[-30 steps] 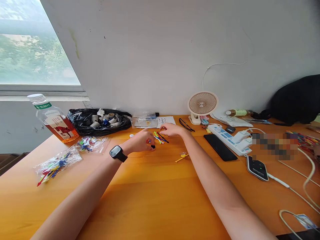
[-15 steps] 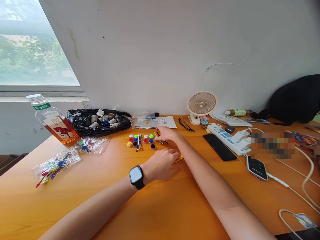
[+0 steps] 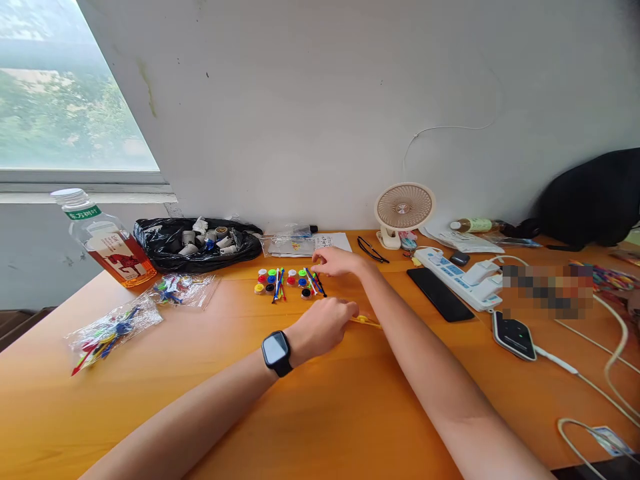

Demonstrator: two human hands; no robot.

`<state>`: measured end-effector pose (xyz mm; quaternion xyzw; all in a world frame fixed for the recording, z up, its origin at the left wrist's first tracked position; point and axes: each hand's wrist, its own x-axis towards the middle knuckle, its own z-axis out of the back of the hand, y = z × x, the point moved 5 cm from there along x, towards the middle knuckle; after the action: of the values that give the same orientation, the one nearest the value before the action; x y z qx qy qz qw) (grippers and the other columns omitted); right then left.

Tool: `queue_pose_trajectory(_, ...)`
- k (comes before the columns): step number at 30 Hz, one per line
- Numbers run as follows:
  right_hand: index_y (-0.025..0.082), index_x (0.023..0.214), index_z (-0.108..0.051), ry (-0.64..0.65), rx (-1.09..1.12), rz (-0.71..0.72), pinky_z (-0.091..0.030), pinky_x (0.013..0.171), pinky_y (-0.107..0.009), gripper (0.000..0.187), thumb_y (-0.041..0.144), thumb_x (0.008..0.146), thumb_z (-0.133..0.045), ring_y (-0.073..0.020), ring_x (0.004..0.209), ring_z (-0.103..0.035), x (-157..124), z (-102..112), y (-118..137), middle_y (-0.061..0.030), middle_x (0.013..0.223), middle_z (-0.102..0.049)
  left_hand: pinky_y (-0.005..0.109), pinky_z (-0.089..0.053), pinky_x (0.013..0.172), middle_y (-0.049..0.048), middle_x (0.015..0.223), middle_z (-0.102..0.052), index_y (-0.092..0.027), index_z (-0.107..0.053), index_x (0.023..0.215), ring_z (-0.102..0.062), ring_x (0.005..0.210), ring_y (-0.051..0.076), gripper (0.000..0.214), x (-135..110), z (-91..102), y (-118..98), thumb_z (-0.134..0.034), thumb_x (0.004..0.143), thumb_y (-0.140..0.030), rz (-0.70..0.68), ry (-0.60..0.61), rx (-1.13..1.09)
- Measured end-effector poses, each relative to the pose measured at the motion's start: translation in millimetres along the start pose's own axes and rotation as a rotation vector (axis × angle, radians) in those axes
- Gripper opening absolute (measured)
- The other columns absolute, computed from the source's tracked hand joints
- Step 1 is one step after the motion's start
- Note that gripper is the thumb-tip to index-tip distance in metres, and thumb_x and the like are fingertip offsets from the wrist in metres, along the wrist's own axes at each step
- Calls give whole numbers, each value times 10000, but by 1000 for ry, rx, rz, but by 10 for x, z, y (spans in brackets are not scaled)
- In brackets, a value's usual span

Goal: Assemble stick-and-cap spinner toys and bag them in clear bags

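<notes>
My left hand (image 3: 324,325), with a black watch on the wrist, rests on the wooden table (image 3: 320,400) with its fingers curled, pinching a thin yellow stick piece (image 3: 367,323). My right hand (image 3: 336,261) reaches farther back, its fingertips together on a bundle of coloured sticks (image 3: 314,280). Left of that bundle lie several small coloured round caps (image 3: 273,280) and a second bundle of sticks (image 3: 279,283).
A tea bottle (image 3: 105,240), a black bag of parts (image 3: 200,241) and two clear packets of coloured pieces (image 3: 115,328) sit at the left. A small fan (image 3: 404,210), glasses, a phone (image 3: 440,293), a power strip (image 3: 463,280) and cables lie right.
My left hand drew back from the caps toward me and to the right, onto the yellow stick piece. My right hand stayed by the coloured sticks and shifted them slightly left.
</notes>
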<state>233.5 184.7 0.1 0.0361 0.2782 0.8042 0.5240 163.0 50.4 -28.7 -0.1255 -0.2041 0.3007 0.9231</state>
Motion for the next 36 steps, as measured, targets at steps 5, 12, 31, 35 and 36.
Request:
queue_pose_trajectory(5, 167, 849, -704, 174, 171, 117, -513, 689, -258, 271, 338, 1005, -562, -171, 767, -678, -264, 247, 14, -70, 861, -748, 350, -508, 690, 45, 999, -762, -267, -675, 1049, -718, 856, 251, 266, 32, 681, 297, -524, 906, -100, 106, -106, -61)
queue_pose_trajectory(12, 157, 1090, -775, -66, 272, 437, -471, 802, -277, 406, 510, 897, -721, -186, 929, -631, -417, 440, 365, -63, 1012, -743, 291, -471, 650, 16, 876, -699, -217, -606, 950, -609, 716, 168, 100, -66, 1345, 803, -600, 852, -196, 315, -379, -165)
queue_pose_trajectory(31, 207, 918, -541, -119, 766, 436, -455, 602, -245, 185, 274, 825, -686, -124, 626, -576, -158, 142, 557, 44, 710, -619, 310, -627, 777, 87, 1018, -782, -163, -708, 1014, -787, 933, 241, 301, -151, 1341, 1010, -769, 885, -429, 266, -316, -584)
queue_pose_trajectory(35, 211, 920, -521, -87, 726, 411, -334, 533, -214, 176, 272, 817, -651, -95, 579, -454, -88, 29, 526, 76, 694, -522, 293, -627, 764, 68, 930, -798, -160, -751, 936, -788, 902, 235, 201, -147, 1309, 1024, -756, 856, -345, 290, -263, -550)
queue_pose_trajectory(36, 210, 921, -523, -92, 676, 392, -310, 525, -212, 161, 276, 830, -638, -93, 581, -432, -68, 2, 512, 77, 701, -502, 286, -623, 755, 67, 926, -800, -159, -759, 925, -785, 886, 228, 191, -145, 1295, 1034, -752, 846, -333, 295, -244, -545)
